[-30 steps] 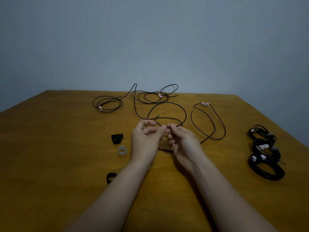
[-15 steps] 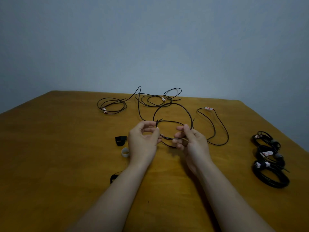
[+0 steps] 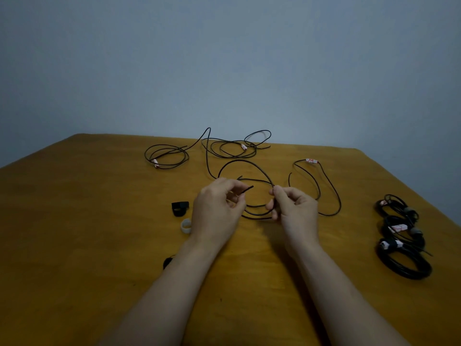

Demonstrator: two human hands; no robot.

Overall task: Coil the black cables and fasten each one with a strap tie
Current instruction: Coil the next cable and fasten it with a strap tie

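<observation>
strap ties: black strap (image 3: 180, 208) and white ring (image 3: 185, 226) wait just left of our hands.
left hand (image 3: 217, 208): pinches the cable's end.
change: our hands have drawn apart, opening a loop; coiling barely begun.
cable (image 3: 243, 160): strung between both hands.
right hand (image 3: 296, 211): grips the gathered loops.
tag (image 3: 311, 160): white-red, nothing we can read.
tied coils (image 3: 399, 228): three, far right.

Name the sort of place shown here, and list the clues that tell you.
Probably a plain indoor room used as a makeshift workspace: a wooden table before a blank bluish wall, loose black cables on it and tied coils at its right.
</observation>
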